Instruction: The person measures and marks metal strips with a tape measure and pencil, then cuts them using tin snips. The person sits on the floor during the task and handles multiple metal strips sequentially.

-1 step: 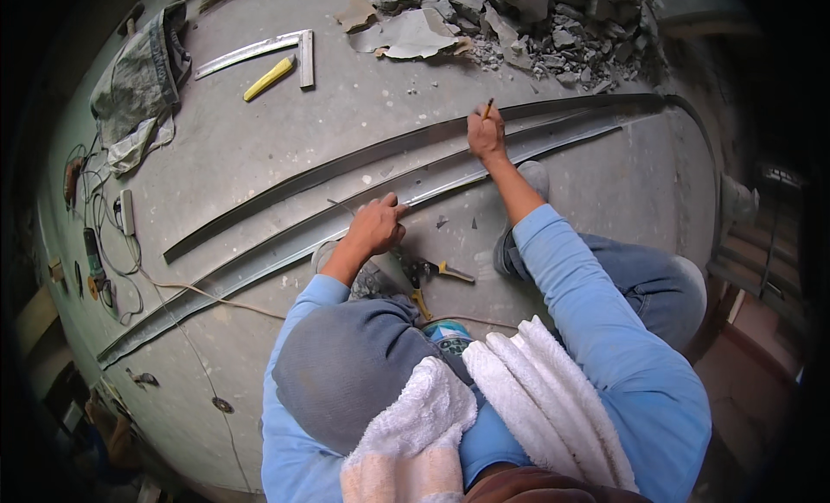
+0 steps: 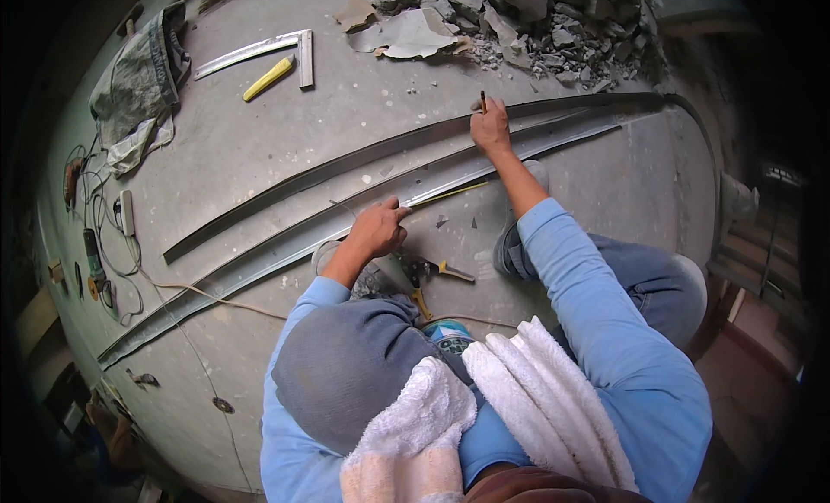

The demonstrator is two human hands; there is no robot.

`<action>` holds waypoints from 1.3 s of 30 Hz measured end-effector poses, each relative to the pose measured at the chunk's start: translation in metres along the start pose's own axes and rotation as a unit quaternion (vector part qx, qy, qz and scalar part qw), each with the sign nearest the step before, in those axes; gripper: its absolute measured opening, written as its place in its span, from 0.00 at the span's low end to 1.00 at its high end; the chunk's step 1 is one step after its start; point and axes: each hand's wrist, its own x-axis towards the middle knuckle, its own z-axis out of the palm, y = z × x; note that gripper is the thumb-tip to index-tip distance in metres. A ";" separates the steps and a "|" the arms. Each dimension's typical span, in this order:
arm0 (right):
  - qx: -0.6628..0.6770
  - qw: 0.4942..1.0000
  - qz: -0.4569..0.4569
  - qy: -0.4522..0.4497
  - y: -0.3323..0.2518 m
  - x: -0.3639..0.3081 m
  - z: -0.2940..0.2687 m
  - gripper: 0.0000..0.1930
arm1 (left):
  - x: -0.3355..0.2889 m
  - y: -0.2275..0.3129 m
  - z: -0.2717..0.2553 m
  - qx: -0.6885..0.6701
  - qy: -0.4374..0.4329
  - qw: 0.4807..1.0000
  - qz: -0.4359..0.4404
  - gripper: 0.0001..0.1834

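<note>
A long grey metal channel [image 2: 259,269] lies across the floor before me. On its near edge rests my left hand [image 2: 378,228], fingers curled and index finger stretched along the edge. A thin yellow tape measure blade [image 2: 454,192] runs rightward from these fingertips beside the channel; no tape case shows. My right hand [image 2: 492,129] is closed round a pencil [image 2: 482,101], its tip end hidden, just above a second, darker metal channel [image 2: 346,164] farther off. Tin snips [image 2: 448,270] with yellow handles lie between my feet, partly covered.
At the far side are a metal square [image 2: 306,60], a yellow utility knife [image 2: 269,78] and broken rubble [image 2: 553,36]. To the left lie a crumpled sack [image 2: 143,88], an angle grinder [image 2: 95,265], a power strip [image 2: 127,211] and trailing cords. A blue-labelled can [image 2: 449,335] stands near me.
My right hand has shifted slightly right, and the pencil has tilted more upright. The yellow tape blade now shows apart from the channel's near edge. My left hand stays in place.
</note>
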 end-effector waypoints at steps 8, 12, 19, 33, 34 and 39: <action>-0.218 0.957 -0.061 -0.181 0.009 0.040 -0.035 0.07 | 0.001 0.008 0.002 -0.061 -0.012 0.998 0.014 0.22; -0.128 0.966 -0.157 -0.162 -0.002 0.033 -0.018 0.05 | 0.001 0.006 -0.001 -0.050 -0.022 0.998 0.011 0.22; -0.048 0.964 -0.204 -0.163 -0.095 -0.004 0.039 0.04 | 0.003 0.008 0.000 -0.056 -0.009 0.998 0.020 0.20; 0.324 0.828 0.330 -0.316 -0.033 -0.043 -0.009 0.27 | -0.001 -0.062 -0.042 -0.075 0.041 0.995 -0.042 0.20; 0.343 0.827 0.317 -0.312 -0.036 -0.045 -0.006 0.25 | -0.001 -0.064 -0.046 -0.080 0.034 0.995 -0.049 0.20; 0.360 0.841 0.309 -0.260 -0.051 -0.041 0.021 0.13 | -0.005 -0.075 -0.066 -0.081 0.012 0.995 -0.057 0.22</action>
